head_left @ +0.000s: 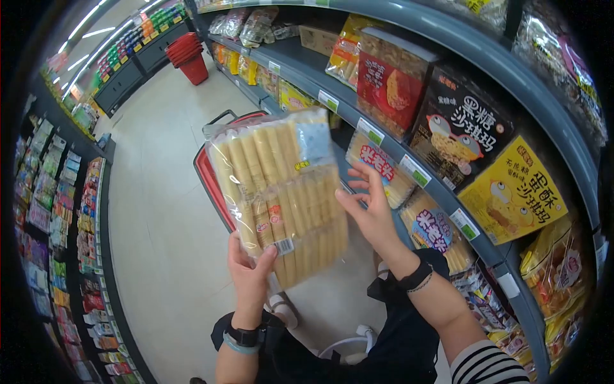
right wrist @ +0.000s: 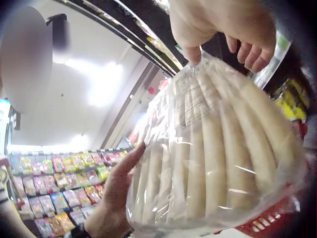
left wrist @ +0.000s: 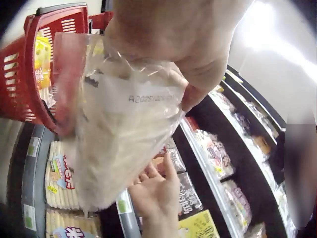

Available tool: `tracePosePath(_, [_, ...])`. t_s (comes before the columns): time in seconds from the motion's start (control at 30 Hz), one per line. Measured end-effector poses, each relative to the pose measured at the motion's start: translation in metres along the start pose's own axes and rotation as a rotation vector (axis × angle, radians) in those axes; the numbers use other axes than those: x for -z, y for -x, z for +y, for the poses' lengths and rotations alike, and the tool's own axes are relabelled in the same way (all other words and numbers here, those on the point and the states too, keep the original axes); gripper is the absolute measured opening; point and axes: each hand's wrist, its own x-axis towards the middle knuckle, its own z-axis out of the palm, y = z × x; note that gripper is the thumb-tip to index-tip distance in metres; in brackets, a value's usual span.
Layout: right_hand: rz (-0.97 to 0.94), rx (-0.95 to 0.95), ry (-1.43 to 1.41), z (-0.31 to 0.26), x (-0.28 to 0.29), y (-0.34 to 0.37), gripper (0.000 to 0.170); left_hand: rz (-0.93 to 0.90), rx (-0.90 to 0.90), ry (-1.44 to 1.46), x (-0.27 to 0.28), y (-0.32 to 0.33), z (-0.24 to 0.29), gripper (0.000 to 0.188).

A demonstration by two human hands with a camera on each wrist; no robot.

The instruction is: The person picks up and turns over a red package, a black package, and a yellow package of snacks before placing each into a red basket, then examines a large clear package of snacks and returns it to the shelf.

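A large clear plastic bag of pale stick-shaped rice snacks is held up over the aisle floor. My left hand grips its lower left edge, thumb on the front by the barcode label. At the bag's right side, my right hand has its thumb at the plastic and its fingers loosely spread. The right wrist view shows the pale sticks packed in rows, with the right thumb at the wrapper's top. Printed date characters appear on the bag in the left wrist view.
A red shopping basket stands behind the bag, with a yellow package inside. Shelves on the right carry boxed snacks and more bagged rice sticks. Stacked red baskets stand farther down the aisle; packaged goods line the left.
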Motion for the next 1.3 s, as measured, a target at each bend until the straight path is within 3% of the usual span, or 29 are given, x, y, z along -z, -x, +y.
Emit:
tracePosePath(0.03, [-0.014, 0.111, 0.143, -0.003, 0.000, 0.002, 0.068, 0.009, -0.010, 0.008, -0.002, 0.000, -0.003, 0.056])
tracePosePath(0.1, [-0.262, 0.083, 0.019, -0.004, -0.008, 0.010, 0.088, 0.149, -0.367, -0.358, -0.004, -0.004, -0.013, 0.052])
tracePosePath(0.13, [-0.359, 0.063, -0.068, -0.007, -0.016, 0.017, 0.094, 0.155, -0.377, -0.352, -0.008, -0.004, -0.014, 0.052])
tracePosePath(0.17, [-0.361, 0.071, -0.064, -0.008, -0.024, 0.021, 0.094, 0.137, -0.505, -0.499, -0.013, -0.003, -0.016, 0.051])
tracePosePath(0.23, [-0.405, 0.327, -0.106, -0.008, -0.036, 0.032, 0.103, 0.021, -0.676, -0.625, -0.019, -0.003, -0.027, 0.053])
tracePosePath(0.27, [-0.411, 0.162, -0.237, -0.009, -0.035, 0.037, 0.098, 0.005, -0.826, -0.737, -0.029, -0.007, -0.034, 0.057])
tracePosePath(0.33, [-0.299, 0.010, -0.270, 0.009, -0.034, 0.030, 0.074, -0.145, -0.816, -1.021, -0.056, 0.005, -0.008, 0.054])
tracePosePath(0.4, [-0.169, -0.442, -0.749, -0.007, -0.016, 0.016, 0.049, -0.232, -0.834, -1.000, -0.067, 0.005, -0.005, 0.053])
tracePosePath(0.47, [-0.121, -0.416, -0.836, -0.002, -0.015, 0.017, 0.040, -0.303, -0.851, -0.985, -0.064, -0.001, -0.002, 0.052])
tracePosePath(0.53, [-0.155, -0.363, -0.573, 0.002, -0.008, 0.022, 0.040, -0.257, -0.745, -0.699, -0.044, -0.012, 0.000, 0.046])
tracePosePath(0.57, [-0.165, -0.479, -0.747, -0.001, -0.003, 0.021, 0.040, -0.068, -0.798, -0.702, -0.040, -0.015, 0.003, 0.040])
tracePosePath(0.6, [-0.173, -0.480, -0.747, 0.001, 0.003, 0.021, 0.040, -0.061, -0.798, -0.704, -0.034, -0.022, 0.004, 0.040])
tracePosePath(0.67, [-0.275, -0.446, -0.723, 0.009, 0.014, 0.021, 0.047, 0.154, -0.522, -0.466, -0.024, -0.035, 0.002, 0.039])
tracePosePath(0.7, [-0.326, -0.474, -0.752, 0.008, 0.017, 0.023, 0.054, 0.157, -0.520, -0.461, -0.024, -0.037, 0.006, 0.039])
tracePosePath(0.77, [-0.388, -0.541, -0.813, 0.013, 0.027, 0.025, 0.056, 0.097, -0.157, -0.080, -0.022, -0.039, 0.012, 0.039])
tracePosePath(0.8, [-0.446, -0.603, -0.881, 0.017, 0.030, 0.025, 0.058, 0.098, -0.159, -0.073, -0.019, -0.041, 0.006, 0.039])
tracePosePath(0.87, [-0.456, -0.591, -0.855, 0.017, 0.032, 0.028, 0.052, -0.087, 0.211, 0.108, -0.011, -0.049, -0.016, 0.041])
tracePosePath(0.93, [-0.233, -0.610, -0.355, 0.005, 0.030, 0.030, 0.048, -0.111, 0.204, 0.048, -0.011, -0.051, -0.021, 0.043])
tracePosePath(0.97, [-0.138, -0.740, -0.528, 0.022, 0.028, 0.023, 0.052, -0.074, 0.268, 0.074, -0.013, -0.051, -0.020, 0.043])
tracePosePath(1.0, [-0.124, -0.745, -0.517, 0.018, 0.028, 0.023, 0.052, -0.035, 0.332, 0.099, -0.014, -0.053, -0.020, 0.043])
tracePosePath(1.07, [-0.227, -0.671, -0.480, 0.012, 0.026, 0.025, 0.063, -0.022, 0.341, 0.107, -0.011, -0.061, -0.036, 0.042])
tracePosePath(1.1, [-0.335, -0.468, -0.253, 0.025, 0.024, 0.023, 0.070, -0.025, 0.358, 0.119, -0.013, -0.064, -0.038, 0.042])
tracePosePath(1.27, [-0.220, -0.419, -0.069, 0.038, 0.029, 0.026, 0.071, -0.044, 0.342, -0.021, -0.017, -0.081, -0.058, 0.041])
tracePosePath(1.3, [-0.166, -0.207, 0.108, 0.038, 0.031, 0.027, 0.071, -0.020, 0.282, -0.244, -0.027, -0.075, -0.047, 0.041])
